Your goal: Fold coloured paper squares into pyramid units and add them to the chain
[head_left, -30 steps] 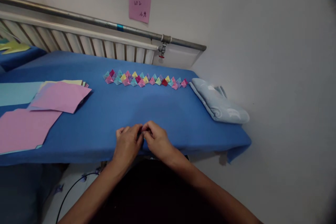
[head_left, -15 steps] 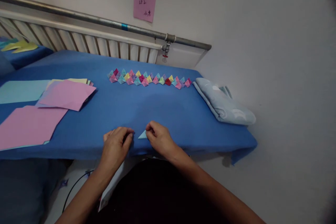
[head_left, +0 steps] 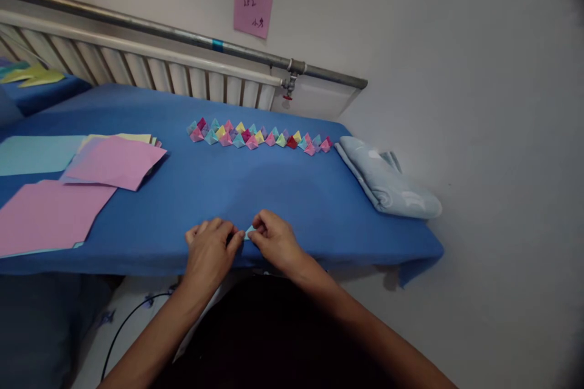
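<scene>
Head view: left fingers (head_left: 235,241), apart before, now at blue paper (head_left: 249,231), grip unclear; right fingers (head_left: 259,237) pinch it.

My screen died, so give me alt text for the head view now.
The right hand holds a small light-blue paper piece near the front edge of a blue cloth, with the left hand at its left tip. Behind lie two rows of multicolored folded pieces; colored sheets lie left, folded pale fabric right.
</scene>
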The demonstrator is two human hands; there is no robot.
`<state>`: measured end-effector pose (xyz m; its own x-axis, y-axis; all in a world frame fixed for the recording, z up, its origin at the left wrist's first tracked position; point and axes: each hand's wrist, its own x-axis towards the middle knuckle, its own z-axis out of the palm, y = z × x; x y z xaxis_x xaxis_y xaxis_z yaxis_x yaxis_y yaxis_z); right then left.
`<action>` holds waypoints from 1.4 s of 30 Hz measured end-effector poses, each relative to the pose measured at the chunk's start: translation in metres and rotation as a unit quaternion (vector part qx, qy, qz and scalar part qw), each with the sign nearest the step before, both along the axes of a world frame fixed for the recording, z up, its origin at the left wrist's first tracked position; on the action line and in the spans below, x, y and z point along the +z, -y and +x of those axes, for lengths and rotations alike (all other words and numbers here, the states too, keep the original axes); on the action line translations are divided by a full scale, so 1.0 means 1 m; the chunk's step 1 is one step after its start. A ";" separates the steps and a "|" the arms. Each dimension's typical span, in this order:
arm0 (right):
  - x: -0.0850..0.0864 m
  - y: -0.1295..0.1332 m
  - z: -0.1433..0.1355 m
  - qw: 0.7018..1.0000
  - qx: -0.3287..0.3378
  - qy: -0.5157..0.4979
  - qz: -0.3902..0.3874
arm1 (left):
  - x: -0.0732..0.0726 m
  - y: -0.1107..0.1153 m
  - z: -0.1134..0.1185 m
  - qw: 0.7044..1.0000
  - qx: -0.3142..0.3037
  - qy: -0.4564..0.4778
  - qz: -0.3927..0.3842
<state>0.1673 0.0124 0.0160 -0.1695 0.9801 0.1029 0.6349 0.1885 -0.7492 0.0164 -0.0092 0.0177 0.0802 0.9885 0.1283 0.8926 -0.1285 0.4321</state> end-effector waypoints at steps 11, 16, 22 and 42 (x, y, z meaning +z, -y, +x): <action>0.005 0.001 0.001 0.999 0.030 0.014 0.016 | -0.008 -0.003 -0.005 0.999 -0.019 -0.027 0.034; 0.005 -0.001 0.009 0.994 0.060 0.074 0.057 | -0.010 -0.003 -0.006 0.998 -0.022 -0.024 0.050; 0.004 -0.001 0.019 0.987 0.028 0.148 0.058 | -0.010 -0.003 -0.007 0.998 -0.018 -0.032 0.042; 0.012 0.004 0.043 0.989 -0.008 0.147 0.011 | -0.007 -0.001 -0.006 0.999 -0.022 -0.023 0.045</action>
<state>0.2098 0.0079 0.0278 -0.1794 0.9811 0.0723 0.8282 0.1903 -0.5271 0.0104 -0.0087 0.0112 0.1303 0.9688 0.2108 0.9040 -0.2034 0.3759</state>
